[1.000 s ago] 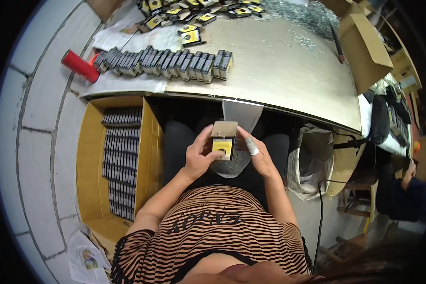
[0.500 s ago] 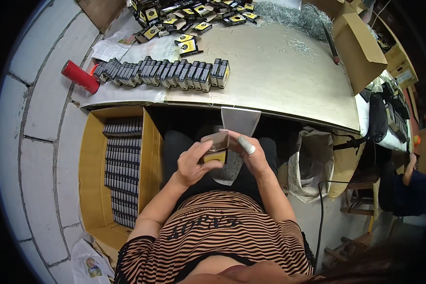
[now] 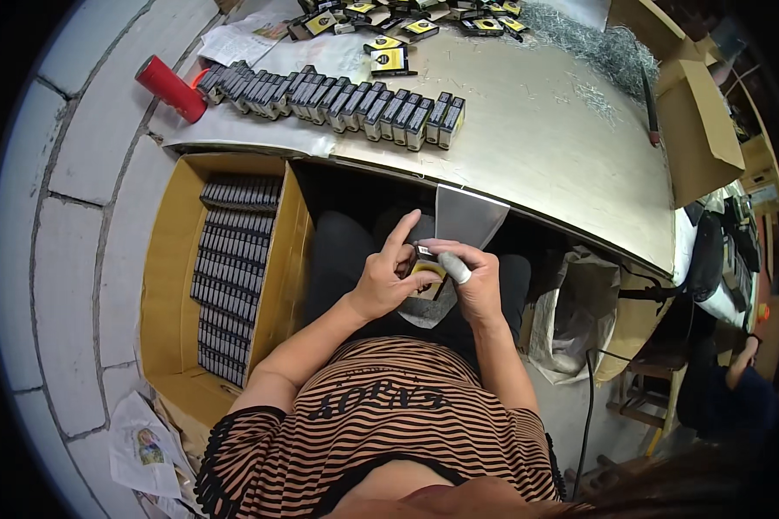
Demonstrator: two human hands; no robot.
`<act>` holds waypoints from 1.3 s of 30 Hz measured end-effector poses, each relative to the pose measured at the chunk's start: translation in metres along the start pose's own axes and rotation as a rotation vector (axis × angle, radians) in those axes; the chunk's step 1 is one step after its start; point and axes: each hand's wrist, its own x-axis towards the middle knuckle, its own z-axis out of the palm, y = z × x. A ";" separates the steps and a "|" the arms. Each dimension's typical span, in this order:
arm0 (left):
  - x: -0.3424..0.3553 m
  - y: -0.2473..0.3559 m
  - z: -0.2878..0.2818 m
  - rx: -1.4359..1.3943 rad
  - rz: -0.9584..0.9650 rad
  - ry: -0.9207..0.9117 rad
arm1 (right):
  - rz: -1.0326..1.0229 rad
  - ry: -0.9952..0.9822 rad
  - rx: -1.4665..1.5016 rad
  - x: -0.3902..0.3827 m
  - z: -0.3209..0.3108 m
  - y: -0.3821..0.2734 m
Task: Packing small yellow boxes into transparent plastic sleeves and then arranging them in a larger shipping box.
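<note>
My left hand (image 3: 387,279) grips a small black-and-yellow box (image 3: 426,284) over my lap, thumb across its face and index finger raised. My right hand (image 3: 474,281), with a white-and-grey covering on one finger, closes round the box's top and right side, where a small pale patch shows. Behind the box a translucent sheet (image 3: 466,212) hangs from the bench edge. Along the bench (image 3: 563,164) stands a row of similar boxes (image 3: 337,105).
An open carton (image 3: 164,285) packed with boxes is at my left, beside a block wall. A red cylinder (image 3: 169,86), loose boxes (image 3: 389,60) and metal bits (image 3: 614,60) lie on the bench. At right are a sack (image 3: 571,320), cardboard and a co-worker's arm (image 3: 740,363).
The box's raised brown flap has folded down. Both hands have turned it, my left index finger has lifted away and my right fingers have closed over its top.
</note>
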 end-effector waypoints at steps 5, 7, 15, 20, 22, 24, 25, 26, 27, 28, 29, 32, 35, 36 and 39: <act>0.005 -0.004 0.006 -0.080 -0.197 -0.098 | 0.015 0.100 -0.179 0.004 -0.022 0.006; 0.008 -0.006 0.010 -0.097 -0.192 -0.109 | 0.039 0.134 -0.192 0.006 -0.031 0.003; 0.072 0.007 0.037 -0.367 -0.201 -0.078 | -0.271 0.137 -0.582 0.009 -0.045 -0.021; 0.183 0.046 0.059 -0.026 0.277 -0.110 | -0.157 0.522 -0.562 0.056 -0.062 -0.090; 0.231 0.039 0.039 0.702 0.255 -0.109 | -0.348 0.375 -0.439 0.108 -0.093 -0.108; 0.258 0.024 0.013 1.103 0.094 -0.262 | -0.338 0.449 -0.658 0.159 -0.158 -0.139; 0.265 0.015 -0.001 1.172 0.017 -0.339 | -0.349 0.586 -0.831 0.187 -0.198 -0.152; 0.266 0.007 -0.009 1.070 0.043 -0.354 | -0.357 0.718 -0.996 0.219 -0.241 -0.159; 0.270 -0.001 -0.013 0.962 0.082 -0.382 | -0.380 0.740 -1.006 0.246 -0.297 -0.158; 0.284 -0.004 -0.022 0.959 0.111 -0.382 | -0.375 0.887 -1.091 0.275 -0.354 -0.153; 0.294 -0.007 -0.035 0.957 0.238 -0.247 | -0.361 1.017 -1.168 0.294 -0.364 -0.154; 0.327 -0.033 -0.095 1.224 0.309 0.010 | -0.242 0.715 -1.884 0.318 -0.320 -0.123; 0.343 -0.064 -0.139 1.197 -0.181 -0.246 | -0.552 0.477 -1.847 0.331 -0.284 -0.091; 0.345 -0.062 -0.143 1.191 -0.191 -0.241 | -0.556 0.415 -1.747 0.325 -0.265 -0.087; 0.354 -0.046 -0.140 1.095 -0.023 -0.152 | -0.484 0.400 -1.500 0.301 -0.229 -0.104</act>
